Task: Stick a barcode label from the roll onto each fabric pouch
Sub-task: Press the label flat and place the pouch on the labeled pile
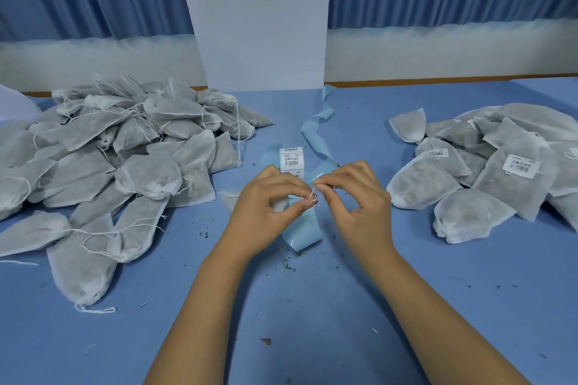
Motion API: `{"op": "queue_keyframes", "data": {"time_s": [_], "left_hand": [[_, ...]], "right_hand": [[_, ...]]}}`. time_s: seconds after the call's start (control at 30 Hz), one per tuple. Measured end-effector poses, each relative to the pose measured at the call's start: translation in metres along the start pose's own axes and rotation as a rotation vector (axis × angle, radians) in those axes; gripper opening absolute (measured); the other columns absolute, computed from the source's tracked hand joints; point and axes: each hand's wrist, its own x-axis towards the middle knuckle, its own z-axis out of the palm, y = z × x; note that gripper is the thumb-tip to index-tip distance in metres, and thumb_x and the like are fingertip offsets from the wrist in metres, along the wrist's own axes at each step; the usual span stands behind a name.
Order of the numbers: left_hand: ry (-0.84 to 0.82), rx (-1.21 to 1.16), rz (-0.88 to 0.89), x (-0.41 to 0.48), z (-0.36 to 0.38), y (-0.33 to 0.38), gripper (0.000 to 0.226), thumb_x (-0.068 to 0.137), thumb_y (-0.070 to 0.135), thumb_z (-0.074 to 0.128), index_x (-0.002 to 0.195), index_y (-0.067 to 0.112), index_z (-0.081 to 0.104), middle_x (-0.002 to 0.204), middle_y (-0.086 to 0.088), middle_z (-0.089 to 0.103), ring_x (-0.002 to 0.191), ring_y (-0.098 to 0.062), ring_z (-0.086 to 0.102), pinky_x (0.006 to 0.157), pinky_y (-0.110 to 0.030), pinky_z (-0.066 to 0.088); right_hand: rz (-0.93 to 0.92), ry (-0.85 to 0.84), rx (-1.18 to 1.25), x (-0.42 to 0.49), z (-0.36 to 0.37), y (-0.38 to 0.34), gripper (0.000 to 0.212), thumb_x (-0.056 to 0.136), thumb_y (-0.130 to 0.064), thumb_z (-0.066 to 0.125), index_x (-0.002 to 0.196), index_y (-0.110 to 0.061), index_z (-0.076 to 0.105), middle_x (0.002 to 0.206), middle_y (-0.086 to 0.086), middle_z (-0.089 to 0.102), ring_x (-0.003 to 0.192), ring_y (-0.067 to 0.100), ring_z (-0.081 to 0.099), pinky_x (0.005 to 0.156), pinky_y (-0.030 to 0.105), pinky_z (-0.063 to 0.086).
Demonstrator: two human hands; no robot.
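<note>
Label roll (pixel 291 159) stands at mid-bench, just beyond both hands, with its blue liner (pixel 316 141) trailing toward the far edge. Left hand (pixel 269 200) and right hand (pixel 356 197) meet fingertip to fingertip. Each thumb and forefinger pinches one small white piece (pixel 312 196); whether it is label or thread cannot be told. Unlabelled pouches (pixel 125 166) lie toward the left edge, nearer the left hand. Labelled pouches (pixel 488 172) lie toward the right edge.

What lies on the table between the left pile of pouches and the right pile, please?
The head view shows the label roll and its blue backing strip there, with the left hand and right hand above, both pinching a thin white loop.
</note>
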Motion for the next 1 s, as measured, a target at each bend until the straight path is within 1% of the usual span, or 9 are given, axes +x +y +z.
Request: {"op": "queue_keyframes", "data": {"time_s": [0.1,0.17,0.27,0.4,0.5,0.57,0.73,0.9,1.0], "left_hand": [[0.0,-0.111,-0.097,0.001,0.0,0.002,0.017,0.081,0.013,0.077,0.078,0.029,0.073,0.1,0.009,0.062,0.087,-0.002,0.051,0.078,-0.013,0.037],[0.041,-0.18,-0.14,0.002,0.002,0.005,0.022,0.08,0.008,0.077,0.077,0.029,0.072,0.097,0.008,0.062,0.081,0.002,0.053,0.073,-0.012,0.037],[0.153,-0.175,-0.137,0.001,0.005,0.006,0.024,0.081,0.007,0.076,0.076,0.03,0.072,0.074,0.012,0.066,0.067,-0.002,0.049,0.065,-0.013,0.036],[0.267,-0.198,-0.184,0.0,0.007,0.005,0.014,0.082,0.008,0.075,0.078,0.022,0.075,0.076,0.003,0.07,0.071,-0.018,0.057,0.065,-0.016,0.04],[0.274,-0.233,-0.227,0.001,0.007,0.005,0.015,0.083,0.007,0.074,0.076,0.02,0.075,0.078,0.001,0.071,0.071,-0.019,0.056,0.066,-0.016,0.041],[0.256,-0.236,-0.249,0.001,0.007,0.005,0.017,0.084,0.007,0.073,0.074,0.02,0.073,0.077,0.003,0.07,0.068,-0.013,0.052,0.066,-0.017,0.04],[0.231,-0.206,-0.276,0.001,0.008,0.006,0.019,0.086,0.008,0.07,0.073,0.021,0.071,0.072,0.017,0.066,0.064,-0.001,0.049,0.065,-0.013,0.037],[0.221,-0.202,-0.316,0.001,0.011,0.009,0.016,0.086,0.008,0.069,0.074,0.018,0.074,0.071,0.013,0.068,0.057,0.001,0.046,0.06,-0.01,0.036],[0.233,-0.264,-0.369,0.001,0.012,0.01,0.015,0.087,0.011,0.069,0.075,0.017,0.075,0.071,0.011,0.07,0.058,0.002,0.049,0.06,-0.009,0.037]], "right_hand": [[0.122,0.004,0.065,-0.001,0.001,-0.002,0.006,0.082,-0.002,0.068,0.078,-0.004,0.071,0.076,0.001,0.065,0.076,0.021,0.056,0.072,0.029,0.047],[0.233,-0.009,0.123,-0.002,0.002,-0.004,0.006,0.083,-0.003,0.068,0.078,-0.006,0.071,0.076,-0.001,0.064,0.077,0.016,0.055,0.072,0.027,0.045],[0.439,-0.055,0.233,-0.002,0.003,-0.005,0.011,0.084,-0.005,0.069,0.077,-0.013,0.07,0.074,-0.006,0.062,0.074,0.007,0.049,0.072,0.02,0.038],[0.526,-0.19,0.304,-0.003,0.006,-0.004,0.011,0.085,-0.007,0.068,0.077,-0.014,0.07,0.076,-0.004,0.064,0.073,0.011,0.053,0.072,0.022,0.04],[0.526,-0.28,0.326,-0.004,0.008,-0.003,0.006,0.085,-0.009,0.07,0.08,-0.008,0.072,0.076,0.003,0.064,0.074,0.021,0.054,0.072,0.03,0.042],[0.526,-0.286,0.306,-0.004,0.008,-0.003,0.006,0.084,-0.009,0.071,0.079,-0.01,0.073,0.075,0.0,0.064,0.074,0.018,0.053,0.072,0.031,0.043],[0.313,-0.094,0.18,-0.002,0.003,-0.006,0.004,0.084,-0.017,0.068,0.081,-0.018,0.065,0.081,-0.007,0.062,0.078,0.01,0.051,0.075,0.018,0.038],[0.159,-0.064,0.039,-0.005,0.006,-0.007,0.007,0.08,-0.014,0.073,0.079,-0.01,0.068,0.079,-0.003,0.063,0.077,0.014,0.052,0.075,0.034,0.044],[0.13,-0.051,-0.018,-0.005,0.006,-0.005,0.006,0.078,-0.007,0.075,0.078,-0.01,0.07,0.078,-0.002,0.064,0.076,0.015,0.053,0.075,0.034,0.042]]}}
